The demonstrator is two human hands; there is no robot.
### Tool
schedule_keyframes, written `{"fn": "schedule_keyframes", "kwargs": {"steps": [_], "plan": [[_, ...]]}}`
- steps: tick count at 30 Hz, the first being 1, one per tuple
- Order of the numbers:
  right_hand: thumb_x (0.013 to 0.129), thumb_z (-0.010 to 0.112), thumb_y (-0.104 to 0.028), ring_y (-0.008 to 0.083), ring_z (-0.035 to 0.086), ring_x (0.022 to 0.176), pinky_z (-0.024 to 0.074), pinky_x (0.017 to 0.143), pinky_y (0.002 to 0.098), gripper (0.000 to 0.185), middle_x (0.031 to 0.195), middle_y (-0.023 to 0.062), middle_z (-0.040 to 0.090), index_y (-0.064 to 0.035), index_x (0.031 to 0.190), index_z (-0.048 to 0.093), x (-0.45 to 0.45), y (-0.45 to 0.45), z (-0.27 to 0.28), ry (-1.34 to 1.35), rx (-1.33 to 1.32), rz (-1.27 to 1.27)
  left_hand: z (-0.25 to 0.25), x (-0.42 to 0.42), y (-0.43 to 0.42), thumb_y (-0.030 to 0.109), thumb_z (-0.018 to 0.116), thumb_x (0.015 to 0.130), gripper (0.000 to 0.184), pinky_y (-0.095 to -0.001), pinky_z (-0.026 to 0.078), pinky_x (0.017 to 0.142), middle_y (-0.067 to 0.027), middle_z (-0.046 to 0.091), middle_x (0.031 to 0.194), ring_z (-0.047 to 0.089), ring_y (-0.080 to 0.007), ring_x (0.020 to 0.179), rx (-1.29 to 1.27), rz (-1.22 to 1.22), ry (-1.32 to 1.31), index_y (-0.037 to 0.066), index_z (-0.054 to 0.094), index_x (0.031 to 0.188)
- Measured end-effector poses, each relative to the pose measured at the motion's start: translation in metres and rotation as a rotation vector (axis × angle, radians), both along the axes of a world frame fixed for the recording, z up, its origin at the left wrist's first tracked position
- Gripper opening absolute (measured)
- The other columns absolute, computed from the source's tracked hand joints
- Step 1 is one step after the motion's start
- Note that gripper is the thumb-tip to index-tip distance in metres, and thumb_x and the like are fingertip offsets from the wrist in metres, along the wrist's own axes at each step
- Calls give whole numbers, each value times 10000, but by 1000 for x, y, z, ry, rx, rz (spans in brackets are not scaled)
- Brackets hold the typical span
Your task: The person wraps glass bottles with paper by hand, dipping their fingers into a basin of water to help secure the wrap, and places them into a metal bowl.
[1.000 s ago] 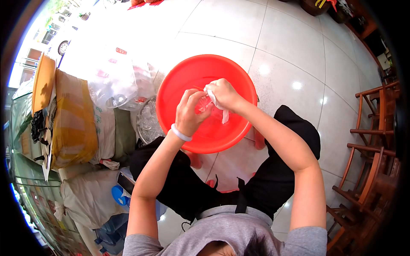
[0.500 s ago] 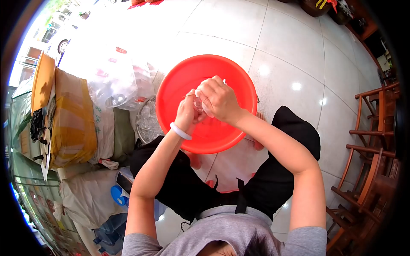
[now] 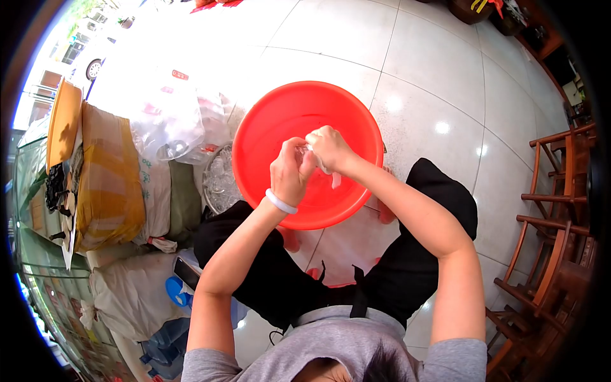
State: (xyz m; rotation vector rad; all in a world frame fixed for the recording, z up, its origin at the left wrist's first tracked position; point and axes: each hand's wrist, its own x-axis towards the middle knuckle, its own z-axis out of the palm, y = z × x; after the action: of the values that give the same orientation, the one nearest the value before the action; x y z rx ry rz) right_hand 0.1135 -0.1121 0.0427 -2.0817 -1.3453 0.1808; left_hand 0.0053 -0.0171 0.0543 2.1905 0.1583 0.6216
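Clear item (image 3: 303, 151): while the two hands meet over the red basin, it sits between them near the centre of the frame, mostly hidden by fingers.
White cloth (image 3: 326, 168): bunched beside the clear item, its loose end hanging over the basin.
Left hand (image 3: 289, 175): fingers and thumb curled in, clamped on the clear item; a white wristband (image 3: 280, 202) circles the wrist.
Right hand (image 3: 330, 150): closed on the white cloth, close against the left hand.
Red basin (image 3: 270, 118): upper centre, directly below both hands.
Bowl (image 3: 205, 186): just left of the basin, partly covered, filled with clear pieces (image 3: 223, 181).
Plastic bags (image 3: 168, 124): upper left, above the bowl.
Taped carton (image 3: 111, 181): left side, beside an orange-yellow round object (image 3: 65, 124) standing on edge.
Phone (image 3: 187, 274): lower left, near a blue round object (image 3: 176, 291) and a pale sack (image 3: 130, 296).
Black trousers (image 3: 439, 213): lower centre, legs spread below the basin.
Wooden chairs (image 3: 550, 274): right edge, on the tiled floor (image 3: 439, 70).
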Motion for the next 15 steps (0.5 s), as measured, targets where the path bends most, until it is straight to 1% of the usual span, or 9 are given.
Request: {"fn": "schedule_keyframes", "kwargs": {"steps": [2,3,5,6,7,10,12,13,15], "plan": [[753,507,-141,236,552,502,453,450,348,170,605,163,566,-1,676,566,3,-1,-12,405,1,34,4,-1,3,183,584,837,267,-301,472,566,-138,561,749,601,-247,668,90,-55,-9,2,485,1006],[753,507,-141,236,552,502,453,450,348,170,605,163,566,-1,676,566,2,-2,-5,403,1,34,7,-2,4,165,613,814,287,-301,471,564,-135,563,761,597,-249,663,179,-110,-18,5,485,1015],[798,458,-133,176,477,441,367,383,308,197,585,105,546,-17,687,573,1,-9,10,1496,-61,-130,7,-2,6,149,627,799,298,-303,471,556,-130,559,767,594,-239,650,185,-135,-29,5,484,1017],[831,410,-138,149,441,427,273,362,278,244,568,75,516,-30,681,569,-1,-10,22,1572,-37,-201,7,-2,7,132,642,783,311,-304,471,548,-124,554,773,590,-228,637,191,-159,-35,5,482,1019],[831,410,-138,149,441,427,273,362,278,244,568,75,516,-30,681,569,-1,-9,17,1571,-34,-199,6,-2,7,132,642,783,311,-304,471,548,-124,554,773,590,-228,637,194,-159,-37,5,482,1019],[828,427,-148,157,461,443,368,330,319,230,586,89,514,-23,691,564,0,-7,4,1515,132,-166,3,2,4,129,638,799,273,-284,438,486,-97,542,742,571,-176,602,-47,-57,-83,-1,480,979],[837,449,-191,166,475,459,474,330,435,234,607,91,498,-16,720,552,-2,-7,6,1438,261,-253,6,5,2,182,600,847,223,-248,384,422,-77,548,715,542,-138,548,-710,-31,15,11,483,931],[837,449,-191,166,475,459,474,330,435,234,607,91,498,-16,720,552,-1,-7,9,1437,261,-252,11,5,2,182,600,847,223,-248,384,422,-77,548,715,542,-138,548,-710,-31,13,11,483,931],[849,463,-227,181,490,472,504,365,541,240,620,81,482,-15,767,542,2,-9,15,1526,321,-450,22,3,7,266,473,921,233,-206,319,404,-91,582,721,489,-129,500,-1200,88,299,34,499,921]]}}
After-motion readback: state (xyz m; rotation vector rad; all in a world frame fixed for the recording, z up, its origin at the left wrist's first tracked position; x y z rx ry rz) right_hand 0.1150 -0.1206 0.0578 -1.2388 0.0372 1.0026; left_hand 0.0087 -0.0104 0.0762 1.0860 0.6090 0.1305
